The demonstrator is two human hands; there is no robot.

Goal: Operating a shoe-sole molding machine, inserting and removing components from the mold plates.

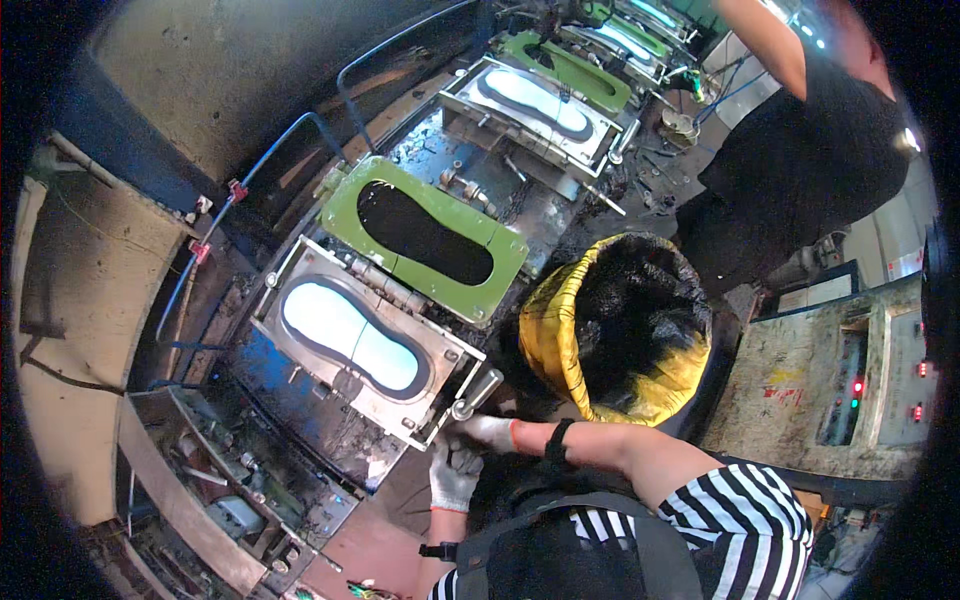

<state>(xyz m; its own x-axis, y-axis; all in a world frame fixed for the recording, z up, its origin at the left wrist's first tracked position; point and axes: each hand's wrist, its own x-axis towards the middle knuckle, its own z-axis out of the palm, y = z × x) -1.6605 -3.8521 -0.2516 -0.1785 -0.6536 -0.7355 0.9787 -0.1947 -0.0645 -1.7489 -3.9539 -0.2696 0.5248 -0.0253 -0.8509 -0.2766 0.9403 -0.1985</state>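
White knit fabric gloves cover both hands: the left hand (453,478) and the right hand (487,432) sit close together at the near right corner of the silvery-white rectangular metal mould (440,353), just beside its short grey cylindrical handle (480,392). The left hand's fingers look curled, but whether either hand is closed on anything cannot be told. The mould lies on the grimy dark metal tabletop (262,370), its bright sole-shaped panel (350,335) facing up; the green metal frame with a sole-shaped opening (345,210) is beyond it.

Working well at this corner probably means keeping fingertips clear of the edge, gripping the handle squarely if force is needed, and keeping the loose glove fabric from snagging.

No brand is legible. The worn beige panel (760,380) at right bears small red and yellow marks, too unclear to read, near red and green indicator lights (857,386).
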